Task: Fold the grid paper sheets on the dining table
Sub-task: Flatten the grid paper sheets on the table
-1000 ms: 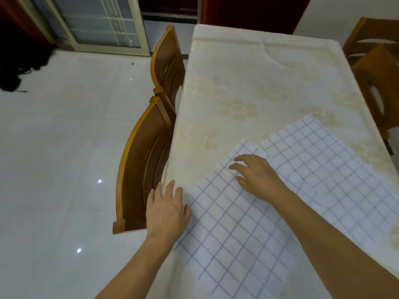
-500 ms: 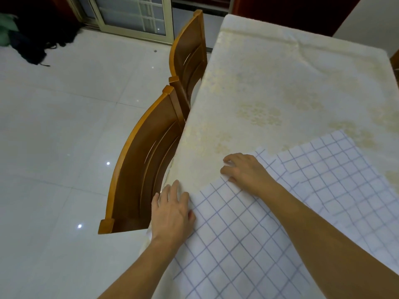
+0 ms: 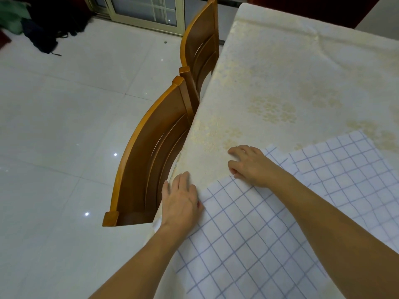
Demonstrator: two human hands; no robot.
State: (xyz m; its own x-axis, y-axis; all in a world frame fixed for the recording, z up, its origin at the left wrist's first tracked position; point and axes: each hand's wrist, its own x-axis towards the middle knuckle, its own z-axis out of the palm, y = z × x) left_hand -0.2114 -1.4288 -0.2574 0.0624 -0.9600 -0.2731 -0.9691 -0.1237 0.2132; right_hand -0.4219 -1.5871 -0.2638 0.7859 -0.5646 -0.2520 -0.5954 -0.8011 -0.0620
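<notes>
Grid paper [image 3: 248,240] lies nearest me on the tabletop [image 3: 280,83], overlapping a second sheet [image 3: 345,169]. My left hand [image 3: 180,201] rests flat and open at its corner; my right hand [image 3: 250,165] presses its far edge, fingers curled. Uneven pressure could, I judge, skew the sheet toward the chair [image 3: 151,169].

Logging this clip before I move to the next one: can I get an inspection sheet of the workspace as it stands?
Surface: dining table under a cream patterned cloth.
Job's things: grid paper sheets lying overlapped at the near corner, not visibly folded.
Clutter: nothing seen on the table.
Grippers: left hand flat at the paper's left edge; right hand pressing its far edge.
Cables: nothing seen.
Surroundings: two wooden chairs tucked at the table's left side, white tiled floor, dark clothing heap by a glazed door.
</notes>
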